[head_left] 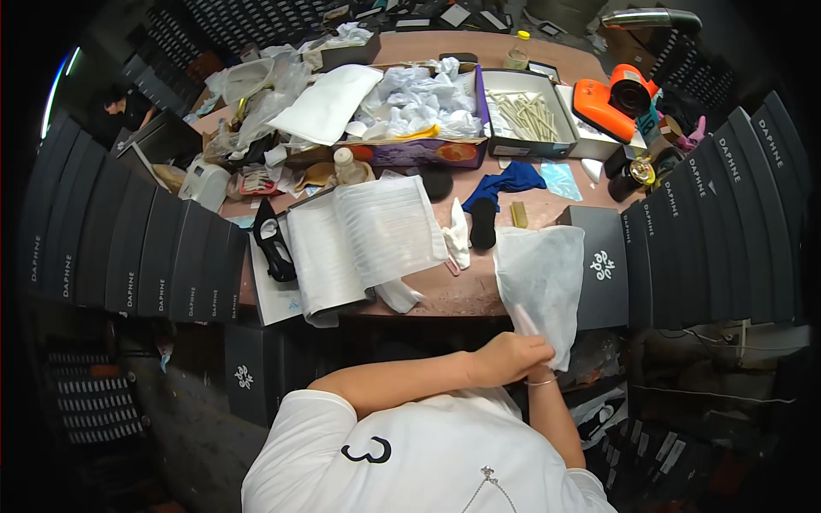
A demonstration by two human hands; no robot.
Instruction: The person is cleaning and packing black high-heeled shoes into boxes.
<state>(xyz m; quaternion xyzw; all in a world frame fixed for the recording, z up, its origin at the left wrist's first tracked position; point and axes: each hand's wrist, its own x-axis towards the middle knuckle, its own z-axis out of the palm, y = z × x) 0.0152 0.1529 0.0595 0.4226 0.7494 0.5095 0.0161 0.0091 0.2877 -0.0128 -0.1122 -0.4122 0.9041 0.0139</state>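
Observation:
Closed at the mouth of a thin white bag [540,269], my left hand [508,357] reaches across my body and grips it. My right hand [540,373], a bracelet at its wrist, is mostly hidden behind the left one and the bag; a pinkish shape shows faintly through the cloth there. The bag spreads over the table edge, beside a dark grey shoebox [603,291]. Left of it, a black pump [274,244] lies in an open box lined with white tissue paper [329,256].
Stacks of dark shoeboxes [154,256] flank the table [453,291] on both sides. Across it lie a blue cloth [509,182], a black shoe pad [483,224], a yellowish block [519,215], a box of crumpled paper [419,98], a box of sticks [532,115] and an orange heat tool [603,109].

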